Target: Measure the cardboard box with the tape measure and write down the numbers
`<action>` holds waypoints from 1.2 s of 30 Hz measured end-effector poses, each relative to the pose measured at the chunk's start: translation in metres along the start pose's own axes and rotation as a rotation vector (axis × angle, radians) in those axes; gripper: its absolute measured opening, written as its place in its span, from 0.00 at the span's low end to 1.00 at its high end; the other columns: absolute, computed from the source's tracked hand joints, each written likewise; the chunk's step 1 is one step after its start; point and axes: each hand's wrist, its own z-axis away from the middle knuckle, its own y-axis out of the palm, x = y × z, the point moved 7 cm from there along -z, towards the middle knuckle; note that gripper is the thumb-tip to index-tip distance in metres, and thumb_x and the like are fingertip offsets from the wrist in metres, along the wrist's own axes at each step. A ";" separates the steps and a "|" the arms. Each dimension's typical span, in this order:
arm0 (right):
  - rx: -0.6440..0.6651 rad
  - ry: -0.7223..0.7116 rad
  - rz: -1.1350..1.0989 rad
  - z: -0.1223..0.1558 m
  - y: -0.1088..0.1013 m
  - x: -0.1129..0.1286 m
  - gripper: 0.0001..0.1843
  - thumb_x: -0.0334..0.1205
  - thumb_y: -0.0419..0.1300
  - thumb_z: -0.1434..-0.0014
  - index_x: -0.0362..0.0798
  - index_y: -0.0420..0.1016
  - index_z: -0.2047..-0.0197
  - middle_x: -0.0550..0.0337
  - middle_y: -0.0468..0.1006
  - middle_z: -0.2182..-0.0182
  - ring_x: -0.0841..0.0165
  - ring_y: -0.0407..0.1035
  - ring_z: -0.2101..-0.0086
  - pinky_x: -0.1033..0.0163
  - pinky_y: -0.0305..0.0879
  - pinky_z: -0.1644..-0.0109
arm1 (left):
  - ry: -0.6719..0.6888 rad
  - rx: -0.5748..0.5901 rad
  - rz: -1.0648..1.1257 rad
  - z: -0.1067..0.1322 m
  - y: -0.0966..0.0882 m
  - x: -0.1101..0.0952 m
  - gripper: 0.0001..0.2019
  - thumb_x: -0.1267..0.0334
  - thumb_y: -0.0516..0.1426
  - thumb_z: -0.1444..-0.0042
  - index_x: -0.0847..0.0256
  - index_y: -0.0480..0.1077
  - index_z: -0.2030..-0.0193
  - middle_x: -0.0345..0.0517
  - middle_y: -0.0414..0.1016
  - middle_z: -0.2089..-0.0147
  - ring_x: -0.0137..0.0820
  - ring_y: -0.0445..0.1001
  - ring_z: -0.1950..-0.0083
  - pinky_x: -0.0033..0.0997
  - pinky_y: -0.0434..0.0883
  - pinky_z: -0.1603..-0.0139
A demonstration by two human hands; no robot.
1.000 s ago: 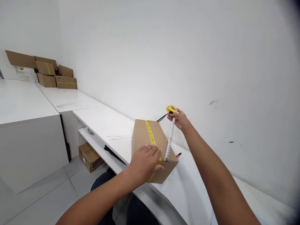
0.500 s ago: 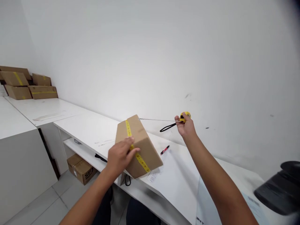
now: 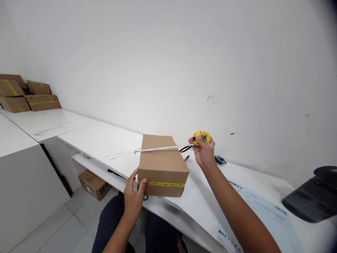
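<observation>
A brown cardboard box (image 3: 162, 162) with a yellow tape band lies on the white desk (image 3: 116, 140) in front of me. My left hand (image 3: 133, 195) grips its near left corner, thumb on the front face. My right hand (image 3: 202, 151) is closed round a yellow tape measure (image 3: 201, 137) just right of the box. Its white blade (image 3: 158, 149) is pulled out leftward across the box's far top edge, its tip past the left side. A black wrist loop hangs from the case.
A red pen (image 3: 186, 158) and a small dark object (image 3: 220, 160) lie behind the box. Printed papers (image 3: 260, 211) cover the desk on the right, beside a black device (image 3: 310, 196). Cardboard boxes (image 3: 28, 96) are stacked at the far left; another (image 3: 94, 184) sits on the floor.
The box was turned and laid flat with its taped side facing me. My left hand slid from its top to its near left corner. The blade now spans the box's top.
</observation>
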 end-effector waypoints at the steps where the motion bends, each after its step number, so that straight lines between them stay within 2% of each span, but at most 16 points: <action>1: 0.001 -0.001 0.009 0.002 -0.006 0.003 0.41 0.43 0.82 0.66 0.55 0.60 0.56 0.69 0.78 0.63 0.69 0.78 0.67 0.57 0.78 0.62 | 0.055 0.023 -0.017 -0.001 -0.002 -0.008 0.33 0.43 0.60 0.40 0.57 0.65 0.32 0.56 0.67 0.31 0.46 0.66 0.30 0.50 0.64 0.30; 3: -0.006 -0.013 0.013 0.004 -0.019 0.011 0.43 0.42 0.82 0.67 0.56 0.60 0.54 0.69 0.78 0.62 0.69 0.77 0.68 0.58 0.77 0.63 | 0.179 0.042 -0.057 -0.006 -0.007 -0.029 0.38 0.43 0.60 0.39 0.56 0.56 0.27 0.58 0.58 0.25 0.46 0.57 0.25 0.53 0.59 0.27; 6: 0.009 -0.008 0.018 0.005 -0.034 0.021 0.44 0.43 0.81 0.64 0.60 0.60 0.49 0.70 0.77 0.60 0.69 0.77 0.68 0.57 0.76 0.64 | 0.254 0.110 -0.109 -0.018 -0.006 -0.056 0.38 0.39 0.57 0.38 0.57 0.57 0.28 0.58 0.56 0.25 0.47 0.54 0.23 0.56 0.55 0.25; 8: 0.014 0.009 0.038 0.006 -0.042 0.024 0.41 0.48 0.79 0.59 0.61 0.60 0.48 0.69 0.76 0.59 0.69 0.77 0.68 0.57 0.76 0.64 | 0.191 0.179 -0.121 -0.030 0.003 -0.064 0.37 0.39 0.56 0.38 0.57 0.59 0.29 0.58 0.57 0.25 0.47 0.53 0.23 0.56 0.53 0.25; 11: -0.003 0.018 0.075 0.007 -0.050 0.023 0.37 0.54 0.77 0.55 0.59 0.61 0.50 0.68 0.75 0.59 0.69 0.77 0.67 0.58 0.75 0.64 | 0.001 0.264 -0.085 -0.045 0.021 -0.063 0.38 0.43 0.60 0.40 0.60 0.59 0.29 0.60 0.58 0.25 0.48 0.55 0.24 0.55 0.53 0.24; 15: -0.025 -0.001 0.139 0.004 -0.058 0.016 0.41 0.50 0.80 0.60 0.59 0.59 0.50 0.68 0.75 0.59 0.71 0.75 0.67 0.61 0.74 0.62 | -0.135 0.423 0.131 -0.049 0.042 -0.063 0.34 0.52 0.58 0.38 0.60 0.58 0.27 0.56 0.64 0.28 0.46 0.63 0.28 0.49 0.62 0.29; 19: -0.048 -0.015 0.355 0.002 -0.072 0.008 0.53 0.49 0.80 0.63 0.59 0.55 0.40 0.66 0.76 0.60 0.69 0.75 0.66 0.58 0.74 0.56 | -0.196 0.461 0.185 -0.047 0.042 -0.063 0.34 0.55 0.57 0.37 0.60 0.57 0.25 0.51 0.60 0.25 0.43 0.60 0.25 0.40 0.61 0.28; 21: -0.070 -0.013 0.488 0.004 -0.081 0.008 0.57 0.54 0.78 0.59 0.58 0.51 0.33 0.62 0.77 0.57 0.66 0.76 0.64 0.56 0.75 0.55 | -0.223 0.468 0.179 -0.047 0.040 -0.062 0.35 0.54 0.57 0.37 0.60 0.56 0.25 0.49 0.57 0.24 0.42 0.57 0.24 0.38 0.59 0.26; 23: -0.102 -0.048 0.619 0.007 -0.091 0.013 0.56 0.58 0.74 0.53 0.57 0.50 0.29 0.57 0.76 0.53 0.64 0.76 0.62 0.56 0.75 0.56 | -0.244 0.467 0.181 -0.047 0.040 -0.061 0.36 0.53 0.57 0.36 0.59 0.55 0.24 0.47 0.56 0.23 0.41 0.55 0.23 0.38 0.57 0.25; 26: -0.102 -0.095 0.728 0.011 -0.103 0.022 0.47 0.60 0.73 0.52 0.54 0.61 0.35 0.56 0.75 0.54 0.66 0.73 0.63 0.61 0.72 0.64 | -0.265 0.461 0.200 -0.047 0.042 -0.062 0.36 0.54 0.57 0.36 0.59 0.54 0.24 0.46 0.56 0.23 0.40 0.56 0.23 0.38 0.56 0.25; 29: -0.030 -0.016 0.658 0.013 -0.114 0.024 0.41 0.59 0.77 0.59 0.54 0.67 0.47 0.61 0.75 0.60 0.68 0.70 0.67 0.67 0.62 0.74 | -0.304 0.439 0.213 -0.046 0.045 -0.062 0.36 0.55 0.57 0.36 0.61 0.53 0.24 0.47 0.58 0.24 0.41 0.57 0.24 0.39 0.56 0.24; 31: 0.031 0.032 0.600 0.015 -0.117 0.028 0.42 0.55 0.80 0.63 0.56 0.65 0.50 0.62 0.76 0.59 0.69 0.70 0.67 0.67 0.62 0.73 | -0.320 0.413 0.214 -0.045 0.046 -0.061 0.36 0.55 0.57 0.36 0.61 0.53 0.24 0.48 0.60 0.25 0.41 0.57 0.24 0.41 0.55 0.24; 36: 0.147 0.103 0.595 0.022 -0.111 0.042 0.39 0.49 0.80 0.61 0.57 0.61 0.53 0.64 0.80 0.54 0.72 0.71 0.68 0.62 0.69 0.65 | -0.286 0.349 0.199 -0.045 0.047 -0.061 0.33 0.57 0.57 0.36 0.60 0.57 0.25 0.46 0.58 0.24 0.41 0.56 0.23 0.42 0.51 0.22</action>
